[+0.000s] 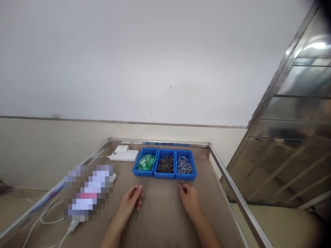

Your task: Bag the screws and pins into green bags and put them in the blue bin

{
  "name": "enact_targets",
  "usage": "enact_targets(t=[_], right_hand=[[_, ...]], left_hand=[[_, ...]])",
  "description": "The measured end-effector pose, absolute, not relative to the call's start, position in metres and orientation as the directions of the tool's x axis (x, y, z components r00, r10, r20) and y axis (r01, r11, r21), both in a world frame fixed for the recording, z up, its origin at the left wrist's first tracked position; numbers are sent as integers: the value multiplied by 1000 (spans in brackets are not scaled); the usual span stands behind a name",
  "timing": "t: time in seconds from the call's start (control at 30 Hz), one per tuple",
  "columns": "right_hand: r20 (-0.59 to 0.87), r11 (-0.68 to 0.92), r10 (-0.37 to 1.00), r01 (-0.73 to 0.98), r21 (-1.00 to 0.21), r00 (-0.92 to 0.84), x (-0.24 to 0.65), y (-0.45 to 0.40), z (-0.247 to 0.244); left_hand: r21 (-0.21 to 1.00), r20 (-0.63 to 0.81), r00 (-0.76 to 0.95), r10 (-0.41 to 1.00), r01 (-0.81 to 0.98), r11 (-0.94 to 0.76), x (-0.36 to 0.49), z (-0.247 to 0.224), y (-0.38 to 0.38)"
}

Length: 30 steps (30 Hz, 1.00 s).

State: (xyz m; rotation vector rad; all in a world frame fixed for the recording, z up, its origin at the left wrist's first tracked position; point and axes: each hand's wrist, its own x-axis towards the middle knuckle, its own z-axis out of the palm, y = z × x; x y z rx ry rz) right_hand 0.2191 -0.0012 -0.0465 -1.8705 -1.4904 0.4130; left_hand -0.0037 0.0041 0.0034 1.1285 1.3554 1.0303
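Observation:
My left hand [132, 199] hovers over or rests on the brown cardboard surface, fingers curled in and thumb against the index finger; nothing shows in it. Across from it, my right hand [188, 198] has its fingers curled under, also with nothing visible in it. Just beyond the hands stand three blue trays side by side. The left tray [136, 171] holds a green plastic bag [146, 162] with contents I cannot make out. Small dark brassy metal parts [166, 164] fill the middle tray [164, 175]. Thin silvery pins, perhaps rivets [184, 165], lie in the right tray [185, 177].
A white power strip [124, 155] with a plug lies at the back left. Nearer is a blurred-out phone-like device [90, 191] with white cables [73, 225]. Metal rails [239, 196] edge the cardboard-covered table [160, 220]. A wall stands behind, a shiny metal door [292, 137] right.

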Motion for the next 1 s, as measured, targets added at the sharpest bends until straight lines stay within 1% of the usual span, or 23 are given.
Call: enact_targets(t=[0.2, 0.23, 0.3, 0.4, 0.6, 0.83, 1.0], right_hand=[[172, -118, 937, 739, -663, 304, 219, -3, -44], [169, -124, 936, 741, -660, 308, 218, -3, -43], [162, -134, 936, 743, -656, 312, 218, -4, -41], [159, -144, 934, 744, -652, 319, 217, -3, -41], [170, -136, 935, 756, -640, 312, 218, -2, -42], [180, -138, 935, 780, -611, 306, 219, -3, -41], [195, -142, 930, 793, -592, 312, 218, -3, -41]], left_hand=[[979, 5, -247, 969, 199, 46, -28, 13, 44], [972, 24, -270, 963, 230, 40, -31, 12, 53], [956, 34, -260, 965, 291, 45, -35, 11, 69], [957, -9, -151, 989, 286, 52, -35, 11, 88], [982, -65, -79, 995, 169, 78, -37, 19, 92], [973, -158, 54, 986, 180, 146, -45, 29, 63], [978, -163, 140, 977, 154, 142, -51, 25, 35]])
